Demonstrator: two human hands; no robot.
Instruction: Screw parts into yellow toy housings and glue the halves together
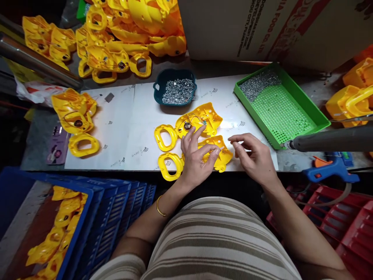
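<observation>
Two yellow plastic shell halves with loop handles lie side by side on the white sheet. Wires and a round dark part sit inside the far shell half. Partly hidden under my fingers is the near shell half. My left hand is above it, thumb and forefinger pinched together, the other fingers raised over the far half. Just right of the near half is my right hand, its thumb and forefinger tips close together in a pinch. Anything held in either pinch is too small to make out.
A dark bowl of small screws and a green basket with more metal pieces stand behind. Yellow shells sit left; others pile at the back beside a carton. A blue glue gun lies right.
</observation>
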